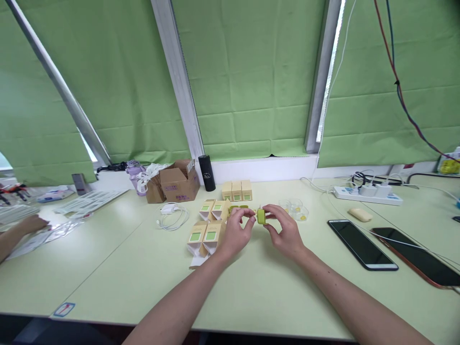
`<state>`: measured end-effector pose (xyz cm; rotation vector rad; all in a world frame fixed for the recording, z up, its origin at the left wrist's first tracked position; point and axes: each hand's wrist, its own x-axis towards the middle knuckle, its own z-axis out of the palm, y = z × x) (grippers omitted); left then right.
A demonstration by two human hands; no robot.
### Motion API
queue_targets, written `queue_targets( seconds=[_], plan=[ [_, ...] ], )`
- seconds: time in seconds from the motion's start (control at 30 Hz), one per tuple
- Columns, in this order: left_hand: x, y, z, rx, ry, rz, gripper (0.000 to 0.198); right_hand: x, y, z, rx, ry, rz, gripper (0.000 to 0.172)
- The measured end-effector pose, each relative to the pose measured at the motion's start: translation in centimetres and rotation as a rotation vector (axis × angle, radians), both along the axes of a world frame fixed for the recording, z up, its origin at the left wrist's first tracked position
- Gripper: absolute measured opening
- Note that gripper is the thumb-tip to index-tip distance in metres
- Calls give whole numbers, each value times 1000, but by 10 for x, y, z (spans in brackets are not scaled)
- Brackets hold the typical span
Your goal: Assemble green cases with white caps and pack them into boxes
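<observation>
Small green block (261, 216) held just above the surface (251, 292), in front of the open cartons (204, 235). Left hand (234, 234) and right hand (286, 233) both pinch it at the fingertips. Judged light, rigid, smooth-sided and likely a little slick; best held across opposite flat faces.

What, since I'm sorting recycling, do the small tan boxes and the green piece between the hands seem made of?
Tan boxes: matte paperboard, judging by the creased folds and open flaps. Green piece, pinched between the left hand and right hand: smooth and evenly coloured, probably moulded plastic, though too small to be sure.
</observation>
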<state>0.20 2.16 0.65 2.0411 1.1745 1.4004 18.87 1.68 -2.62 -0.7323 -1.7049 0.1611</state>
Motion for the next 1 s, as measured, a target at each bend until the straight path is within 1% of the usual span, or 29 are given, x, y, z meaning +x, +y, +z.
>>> queue_targets(
  seconds=[0.13, 0.27, 0.57, 0.77, 1.0],
  plan=[
    [3, 5, -6, -29, -50, -26, 11, -1, -1, -1, 10, -17, 6, 48],
    [3, 8, -9, -53, -67, -40, 13, -1, -1, -2, 21, -39, -6, 49],
    [3, 8, -6, -96, -75, -54, 13, 0, 0, -4, 29, -78, 15, 51],
    [3, 7, -4, -113, -69, -46, 13, -1, 0, -2, 7, -64, 12, 45],
    [3, 7, -3, -121, -61, -39, 13, -1, 1, -3, 0, -42, 18, 43]
  ],
)
